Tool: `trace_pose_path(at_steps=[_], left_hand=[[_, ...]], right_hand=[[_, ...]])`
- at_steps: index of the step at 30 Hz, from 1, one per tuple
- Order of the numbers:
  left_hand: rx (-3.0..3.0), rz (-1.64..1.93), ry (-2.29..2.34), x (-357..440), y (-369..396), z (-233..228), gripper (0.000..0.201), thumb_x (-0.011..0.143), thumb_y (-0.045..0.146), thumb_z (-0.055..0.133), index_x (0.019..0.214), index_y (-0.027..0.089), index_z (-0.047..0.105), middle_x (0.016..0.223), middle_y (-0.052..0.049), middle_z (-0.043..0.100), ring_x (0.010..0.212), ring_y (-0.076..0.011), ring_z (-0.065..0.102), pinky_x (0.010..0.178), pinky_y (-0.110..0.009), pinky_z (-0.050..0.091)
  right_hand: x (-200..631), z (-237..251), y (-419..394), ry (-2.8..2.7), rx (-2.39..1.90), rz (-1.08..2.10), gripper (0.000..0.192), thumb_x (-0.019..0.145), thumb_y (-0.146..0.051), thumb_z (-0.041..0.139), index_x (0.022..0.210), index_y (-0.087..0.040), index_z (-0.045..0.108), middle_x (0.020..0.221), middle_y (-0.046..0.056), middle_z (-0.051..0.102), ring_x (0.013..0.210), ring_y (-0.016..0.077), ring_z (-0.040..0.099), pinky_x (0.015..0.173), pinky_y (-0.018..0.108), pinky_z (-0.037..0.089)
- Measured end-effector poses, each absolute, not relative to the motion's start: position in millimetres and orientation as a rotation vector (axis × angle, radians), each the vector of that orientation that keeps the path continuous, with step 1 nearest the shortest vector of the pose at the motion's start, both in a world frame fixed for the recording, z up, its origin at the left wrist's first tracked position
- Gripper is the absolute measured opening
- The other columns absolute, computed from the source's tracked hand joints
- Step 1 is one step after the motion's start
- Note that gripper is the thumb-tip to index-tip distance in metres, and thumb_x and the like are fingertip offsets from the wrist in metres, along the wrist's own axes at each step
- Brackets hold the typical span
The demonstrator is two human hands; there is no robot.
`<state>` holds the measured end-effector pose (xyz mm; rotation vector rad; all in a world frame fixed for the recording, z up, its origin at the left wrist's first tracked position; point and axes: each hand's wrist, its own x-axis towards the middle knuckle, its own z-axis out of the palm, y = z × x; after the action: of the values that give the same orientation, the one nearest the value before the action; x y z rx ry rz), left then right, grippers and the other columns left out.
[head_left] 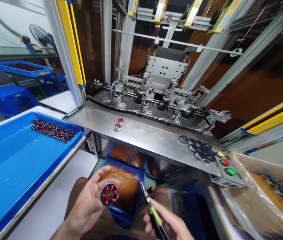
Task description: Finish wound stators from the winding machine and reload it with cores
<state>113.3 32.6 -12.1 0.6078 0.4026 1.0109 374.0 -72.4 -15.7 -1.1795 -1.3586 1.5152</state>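
Observation:
My left hand [86,203] holds a small round motor stator [109,194] with red copper windings, its face turned up toward me. My right hand [168,222] grips a pair of cutters [151,209] with green-yellow handles, the dark tip pointing up and left, a short gap away from the stator. Both hands hover over my lap, above a small blue bin [125,186] holding brownish material. Two more stators [118,124] stand on the steel machine shelf [151,136] ahead.
A large blue tray [11,166] at left holds a row of several stators [52,129] along its far edge. Black ring parts [201,149] lie on the shelf beside yellow, red and green buttons [225,162]. A bagged box of parts [269,193] sits at right.

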Motion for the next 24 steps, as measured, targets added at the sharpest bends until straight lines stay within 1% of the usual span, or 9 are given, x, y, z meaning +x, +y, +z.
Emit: trace_pose_path(at_steps=[2, 4, 6, 11, 14, 16, 18, 20, 24], left_hand=[[0.655, 1.033, 0.472, 115, 33, -14, 0.070, 0.060, 0.029, 0.090, 0.123, 0.028, 0.061, 0.105, -0.006, 0.076, 0.085, -0.0145, 0.071, 0.077, -0.021, 0.054], [0.724, 1.075, 0.591, 115, 32, -18, 0.071, 0.056, 0.024, 0.091, 0.120, 0.028, 0.062, 0.106, -0.006, 0.075, 0.089, -0.0165, 0.070, 0.079, -0.023, 0.054], [0.799, 1.141, 0.707, 106, 30, -23, 0.069, 0.055, 0.024, 0.091, 0.118, 0.029, 0.062, 0.105, -0.005, 0.072, 0.089, -0.0175, 0.070, 0.079, -0.025, 0.054], [1.177, 1.182, 1.108, 30, 39, -29, 0.069, 0.059, 0.042, 0.085, 0.120, 0.026, 0.058, 0.103, -0.006, 0.066, 0.085, -0.0211, 0.070, 0.077, -0.032, 0.055], [1.347, 1.165, 1.513, -44, 69, -18, 0.060, 0.064, 0.035, 0.082, 0.117, 0.022, 0.057, 0.103, -0.006, 0.066, 0.087, -0.0219, 0.070, 0.083, -0.037, 0.055], [1.352, 1.177, 1.750, -95, 101, -9, 0.052, 0.068, 0.030, 0.081, 0.113, 0.019, 0.059, 0.098, -0.005, 0.066, 0.081, -0.0198, 0.067, 0.081, -0.038, 0.056], [1.332, 1.144, 2.006, -139, 139, -6, 0.035, 0.077, 0.026, 0.075, 0.107, 0.015, 0.061, 0.095, -0.004, 0.066, 0.084, -0.0193, 0.065, 0.082, -0.042, 0.055], [1.296, 1.088, 2.231, -173, 179, -11, 0.027, 0.087, 0.028, 0.066, 0.110, 0.015, 0.061, 0.105, -0.006, 0.066, 0.092, -0.0205, 0.065, 0.083, -0.043, 0.055], [1.252, 1.011, 2.495, -213, 242, -42, 0.034, 0.090, 0.030, 0.063, 0.120, 0.017, 0.059, 0.122, -0.009, 0.063, 0.105, -0.0240, 0.063, 0.088, -0.047, 0.054]], right_hand=[[381, 3, -40, -1.587, -1.334, 1.183, 0.061, 0.088, -0.034, 0.060, 0.146, -0.023, 0.043, 0.125, 0.014, 0.061, 0.109, 0.0252, 0.063, 0.097, 0.039, 0.050], [395, 24, 10, -1.844, -1.471, 0.705, 0.057, 0.085, -0.026, 0.057, 0.141, -0.019, 0.049, 0.132, 0.014, 0.056, 0.121, 0.0265, 0.055, 0.106, 0.041, 0.043], [413, 39, 65, -2.016, -1.564, 0.325, 0.056, 0.083, -0.024, 0.053, 0.138, -0.017, 0.050, 0.129, 0.013, 0.057, 0.119, 0.0241, 0.056, 0.106, 0.039, 0.043], [439, 26, 163, -2.088, -1.484, 0.181, 0.049, 0.083, -0.033, 0.052, 0.123, -0.008, 0.062, 0.117, 0.019, 0.063, 0.108, 0.0311, 0.063, 0.099, 0.049, 0.048], [451, -9, 189, -2.103, -1.517, 0.018, 0.048, 0.084, -0.047, 0.052, 0.117, -0.014, 0.067, 0.119, 0.017, 0.065, 0.109, 0.0320, 0.064, 0.099, 0.050, 0.050], [461, -29, 199, -2.121, -1.528, -0.064, 0.051, 0.084, -0.053, 0.053, 0.118, -0.017, 0.067, 0.122, 0.016, 0.065, 0.110, 0.0322, 0.064, 0.099, 0.050, 0.051], [468, -42, 204, -2.135, -1.515, -0.113, 0.053, 0.085, -0.055, 0.052, 0.119, -0.019, 0.068, 0.123, 0.014, 0.066, 0.110, 0.0323, 0.065, 0.098, 0.050, 0.053], [473, -48, 206, -2.132, -1.499, -0.155, 0.053, 0.085, -0.056, 0.052, 0.119, -0.019, 0.069, 0.123, 0.014, 0.067, 0.109, 0.0325, 0.066, 0.095, 0.049, 0.055], [479, -54, 208, -2.119, -1.494, -0.209, 0.052, 0.084, -0.055, 0.054, 0.119, -0.020, 0.069, 0.124, 0.014, 0.067, 0.110, 0.0332, 0.066, 0.093, 0.049, 0.057]])
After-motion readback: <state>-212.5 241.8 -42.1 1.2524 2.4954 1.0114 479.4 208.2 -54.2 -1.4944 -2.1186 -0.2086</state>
